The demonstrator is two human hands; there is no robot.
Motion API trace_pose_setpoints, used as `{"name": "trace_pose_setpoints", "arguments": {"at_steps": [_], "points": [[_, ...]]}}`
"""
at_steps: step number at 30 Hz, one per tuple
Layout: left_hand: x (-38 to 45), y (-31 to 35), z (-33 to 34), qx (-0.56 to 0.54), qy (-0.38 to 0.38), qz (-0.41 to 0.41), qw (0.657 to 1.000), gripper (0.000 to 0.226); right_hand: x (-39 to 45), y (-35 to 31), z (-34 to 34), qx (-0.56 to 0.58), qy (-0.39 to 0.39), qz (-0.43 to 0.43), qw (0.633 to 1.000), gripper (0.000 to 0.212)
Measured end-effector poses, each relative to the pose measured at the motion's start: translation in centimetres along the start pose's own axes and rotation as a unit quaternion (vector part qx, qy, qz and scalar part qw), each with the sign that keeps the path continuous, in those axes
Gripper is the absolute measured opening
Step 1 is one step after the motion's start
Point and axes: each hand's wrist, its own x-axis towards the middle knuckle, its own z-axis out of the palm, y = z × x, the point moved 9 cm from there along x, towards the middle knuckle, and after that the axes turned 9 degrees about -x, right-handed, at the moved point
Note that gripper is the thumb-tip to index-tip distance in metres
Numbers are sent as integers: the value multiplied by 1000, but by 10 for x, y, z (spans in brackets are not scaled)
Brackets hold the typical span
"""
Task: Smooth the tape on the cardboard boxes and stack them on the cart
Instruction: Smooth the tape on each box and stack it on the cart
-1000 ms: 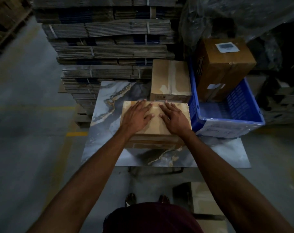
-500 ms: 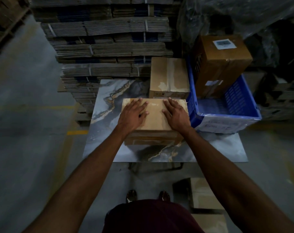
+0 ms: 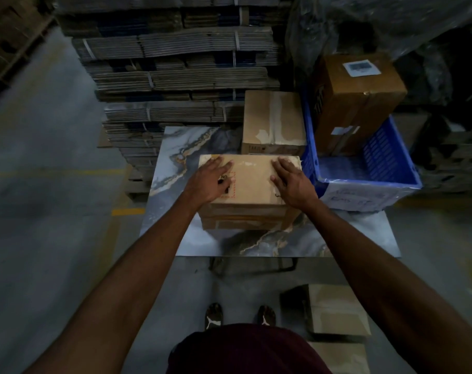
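Observation:
A brown cardboard box (image 3: 252, 182) sits on a marble-patterned table top (image 3: 181, 168), with clear tape along its far top edge. My left hand (image 3: 209, 180) lies flat on the box's left side, fingers straight, partly covering a red-framed label. On the box's right side rests my right hand (image 3: 291, 183), flat too. A second taped box (image 3: 274, 121) stands just behind the first. No cart can be made out.
A blue plastic crate (image 3: 386, 168) at the table's right holds a tilted brown box (image 3: 356, 98) with a white label. Strapped bundles of flat cardboard (image 3: 175, 66) rise behind. More boxes (image 3: 334, 310) lie on the floor near my feet, at the right.
Both hands have slid apart across the box top, from its middle out to the left and right sides, uncovering the label and the centre.

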Motion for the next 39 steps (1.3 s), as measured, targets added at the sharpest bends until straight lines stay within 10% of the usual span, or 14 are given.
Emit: {"name": "trace_pose_setpoints", "arguments": {"at_steps": [39], "points": [[-24,40,17,84,-15,-44,995,52,-22,-53,1,9,-18,13,1000,49]]}}
